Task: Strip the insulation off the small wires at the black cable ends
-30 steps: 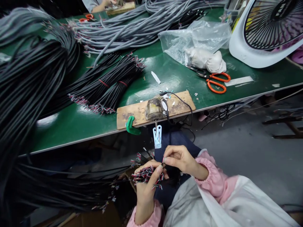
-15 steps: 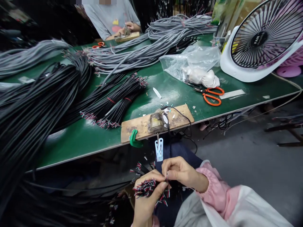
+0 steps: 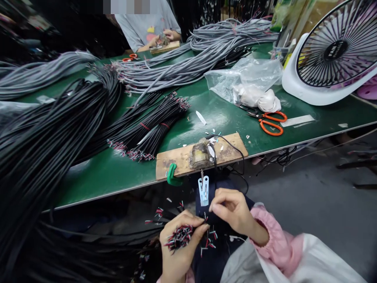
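Observation:
My left hand [image 3: 176,251] is wrapped round a bundle of black cables [image 3: 180,237], whose stripped ends show red, white and black wires. Between its thumb and forefinger, one cable end [image 3: 205,219] sticks out to the right. My right hand [image 3: 231,210] is just above and right of that end, apart from it. Its thumb and forefinger are bent together in a pinch; anything between them is too small to make out. Beyond my hands, a light blue clothespin [image 3: 203,191] hangs at the tip of a metal rod from the wooden board [image 3: 173,159].
A green clamp [image 3: 173,175] grips the board at the table edge [image 3: 118,194]. Black cable bundles [image 3: 147,129] and grey cables [image 3: 165,70] cover the left and back. Orange-handled scissors [image 3: 271,122], a plastic bag [image 3: 244,74] and a fan [image 3: 318,63] stand right. A co-worker [image 3: 147,27] sits opposite.
My right hand has lifted off the cable end, up and to the right. My left hand still holds the bundle. The whole view has shifted slightly.

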A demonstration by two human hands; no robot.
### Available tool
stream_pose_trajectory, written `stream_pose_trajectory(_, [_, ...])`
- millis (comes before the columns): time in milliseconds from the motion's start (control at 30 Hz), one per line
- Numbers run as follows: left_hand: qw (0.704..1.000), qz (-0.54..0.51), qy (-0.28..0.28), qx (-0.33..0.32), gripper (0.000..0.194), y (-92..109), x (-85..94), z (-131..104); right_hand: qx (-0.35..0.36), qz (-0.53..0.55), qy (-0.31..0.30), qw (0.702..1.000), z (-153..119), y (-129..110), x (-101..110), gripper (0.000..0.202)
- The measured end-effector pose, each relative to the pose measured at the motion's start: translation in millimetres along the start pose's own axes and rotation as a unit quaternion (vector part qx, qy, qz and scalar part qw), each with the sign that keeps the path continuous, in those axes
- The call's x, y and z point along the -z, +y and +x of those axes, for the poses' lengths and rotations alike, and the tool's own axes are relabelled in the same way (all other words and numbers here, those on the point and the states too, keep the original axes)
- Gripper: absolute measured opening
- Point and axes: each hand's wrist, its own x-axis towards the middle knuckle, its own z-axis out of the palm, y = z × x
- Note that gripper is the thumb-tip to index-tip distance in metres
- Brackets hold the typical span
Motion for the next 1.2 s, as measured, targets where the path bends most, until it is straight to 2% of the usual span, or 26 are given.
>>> stream_pose_trajectory(100, [0.999,0.020,-0.014,-0.030,0.021,1.8,-1.2,1.5,0.067,-0.012,-0.008,0.998,-10.1,3.9,-4.6,0.014])
stream_pose_trajectory(200, [0.999,0.028,-0.023,-0.031,0.020,0.7,-0.8,1.7,0.081,-0.026,-0.002,0.996,-11.7,7.1,-6.1,0.011])
stream_pose_trajectory(367, [1.000,0.017,-0.008,-0.007,0.018,-2.9,-1.3,-0.1,0.045,-0.014,0.004,0.999,-8.5,5.1,-5.2,0.014])
stream_pose_trajectory(500, [1.000,0.004,0.015,0.013,0.017,-5.5,0.0,-0.2,0.028,0.040,-0.032,0.998,-10.9,7.0,-5.9,0.020])
stream_pose_trajectory(667, [0.997,-0.038,-0.004,0.071,0.015,-6.4,-0.8,-1.8,-0.023,0.074,-0.040,0.996,-13.7,13.8,-4.0,0.026])
stream_pose_trajectory(833, [0.990,-0.076,-0.037,0.114,0.018,-7.6,-2.1,-6.8,-0.033,0.072,-0.099,0.992,-10.9,16.9,-1.9,0.031])
stream_pose_trajectory(967, [0.983,-0.117,-0.040,0.134,0.016,-8.7,-2.0,-9.0,-0.040,0.092,-0.067,0.993,-10.7,19.3,-5.3,0.029])
stream_pose_trajectory(1067, [0.984,-0.097,-0.032,0.143,0.018,-10.4,-2.3,-8.2,-0.025,0.063,-0.027,0.997,-12.2,18.5,-6.9,0.027])
stream_pose_trajectory(1133, [0.986,-0.076,-0.024,0.147,0.018,-11.5,-1.9,-6.8,-0.024,0.058,-0.033,0.997,-13.2,17.3,-6.3,0.028])
stream_pose_trajectory(1200, [0.990,-0.048,-0.033,0.128,0.018,-11.5,-0.7,-4.7,-0.069,0.111,-0.073,0.989,-14.0,17.5,-4.9,0.031])
